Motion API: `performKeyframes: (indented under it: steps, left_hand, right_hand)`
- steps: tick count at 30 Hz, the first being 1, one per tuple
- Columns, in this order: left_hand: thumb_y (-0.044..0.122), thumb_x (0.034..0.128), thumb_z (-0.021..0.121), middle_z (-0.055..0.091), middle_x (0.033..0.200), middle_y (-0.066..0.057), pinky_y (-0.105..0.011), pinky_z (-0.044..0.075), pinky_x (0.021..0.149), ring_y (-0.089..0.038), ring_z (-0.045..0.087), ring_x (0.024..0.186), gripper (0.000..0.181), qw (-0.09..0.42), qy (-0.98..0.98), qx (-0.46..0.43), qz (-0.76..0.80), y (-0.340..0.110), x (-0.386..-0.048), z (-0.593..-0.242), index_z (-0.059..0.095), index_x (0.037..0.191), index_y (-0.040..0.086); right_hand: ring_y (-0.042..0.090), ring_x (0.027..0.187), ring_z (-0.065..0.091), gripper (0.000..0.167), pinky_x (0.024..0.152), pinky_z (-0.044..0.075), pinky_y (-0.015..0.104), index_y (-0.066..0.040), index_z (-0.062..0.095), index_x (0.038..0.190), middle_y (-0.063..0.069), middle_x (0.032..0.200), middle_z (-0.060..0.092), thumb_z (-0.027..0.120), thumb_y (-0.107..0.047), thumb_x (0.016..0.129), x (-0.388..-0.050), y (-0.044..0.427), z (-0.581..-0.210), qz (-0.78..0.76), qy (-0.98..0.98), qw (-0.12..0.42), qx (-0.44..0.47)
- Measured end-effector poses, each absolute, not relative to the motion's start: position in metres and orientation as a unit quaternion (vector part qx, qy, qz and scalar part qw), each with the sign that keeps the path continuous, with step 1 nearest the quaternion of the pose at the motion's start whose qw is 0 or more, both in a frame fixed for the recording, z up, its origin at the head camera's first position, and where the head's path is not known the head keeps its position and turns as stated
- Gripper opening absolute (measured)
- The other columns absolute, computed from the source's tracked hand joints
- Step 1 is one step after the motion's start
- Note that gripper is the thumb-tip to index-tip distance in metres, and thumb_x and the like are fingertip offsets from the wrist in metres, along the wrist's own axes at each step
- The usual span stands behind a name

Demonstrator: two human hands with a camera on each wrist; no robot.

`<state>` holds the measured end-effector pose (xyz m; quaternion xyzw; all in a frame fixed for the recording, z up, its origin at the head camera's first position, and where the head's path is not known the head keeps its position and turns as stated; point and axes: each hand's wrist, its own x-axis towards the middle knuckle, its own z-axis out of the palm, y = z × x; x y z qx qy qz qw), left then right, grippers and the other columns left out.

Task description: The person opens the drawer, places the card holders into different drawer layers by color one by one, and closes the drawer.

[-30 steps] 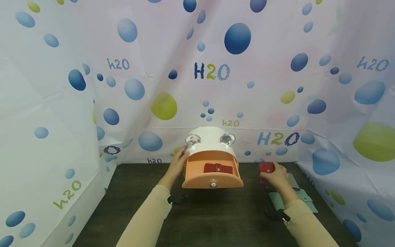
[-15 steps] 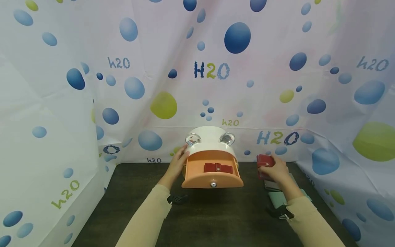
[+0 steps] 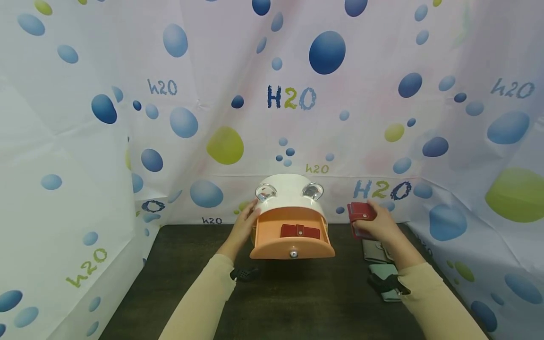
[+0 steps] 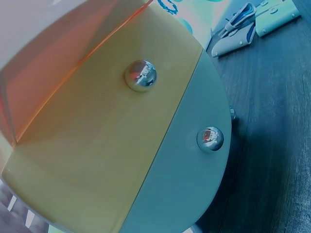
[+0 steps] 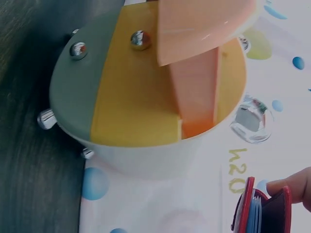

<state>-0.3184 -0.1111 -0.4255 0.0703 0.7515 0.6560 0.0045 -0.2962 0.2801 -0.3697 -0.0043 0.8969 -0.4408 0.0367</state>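
Note:
A white storage box (image 3: pixel 289 188) with bear-like silver ears stands on the table. Its top orange drawer (image 3: pixel 293 249) is pulled out, and a red snap-strap wallet (image 3: pixel 300 231) lies inside. My left hand (image 3: pixel 242 227) rests against the box's left side with fingers extended; in the left wrist view only some fingers (image 4: pixel 19 213) show behind the box edge. My right hand (image 3: pixel 381 225) pinches a second red wallet (image 3: pixel 360 212) in the air, right of the box. Layered, card-like inserts show between the covers of this held wallet (image 5: pixel 262 213) in the right wrist view.
A grey wallet (image 3: pixel 375 251) and a mint-green wallet (image 3: pixel 384 270) lie on the dark table (image 3: pixel 297 302) beneath my right forearm. Below the open drawer, the box has a yellow drawer (image 5: pixel 136 97) and a green drawer (image 5: pixel 77 87), both closed. A patterned curtain stands behind.
My right hand has lifted the red wallet up from beside the other wallets and shifted it slightly left. The left hand, box and drawer have stayed put.

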Motion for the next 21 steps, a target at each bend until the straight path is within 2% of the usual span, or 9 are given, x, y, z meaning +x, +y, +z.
performKeyframes:
  steps: [8,21]
  left_hand:
    - [0.027,0.1073,0.048,0.026,0.160,-0.026,-0.056,0.025,0.117,-0.042,0.025,0.147,0.058,0.000,0.758,0.074,0.648,-0.109,-0.306,-0.413,0.030,0.157,0.002]
    - [0.028,0.1076,0.048,0.021,0.162,-0.022,-0.054,0.021,0.119,-0.040,0.019,0.149,0.060,0.007,0.748,0.079,0.659,-0.109,-0.308,-0.414,0.028,0.158,0.003]
  right_hand:
    - [0.051,0.127,0.038,0.100,0.098,0.043,0.062,0.003,0.006,0.159,0.038,0.149,0.024,0.072,-0.021,0.088,-0.294,0.276,-0.357,-0.454,0.889,0.049,-0.035]
    - [0.047,0.123,0.046,0.097,0.090,0.051,0.050,0.002,0.010,0.159,0.036,0.146,0.034,0.072,-0.020,0.088,-0.297,0.265,-0.329,-0.458,0.883,0.061,-0.083]
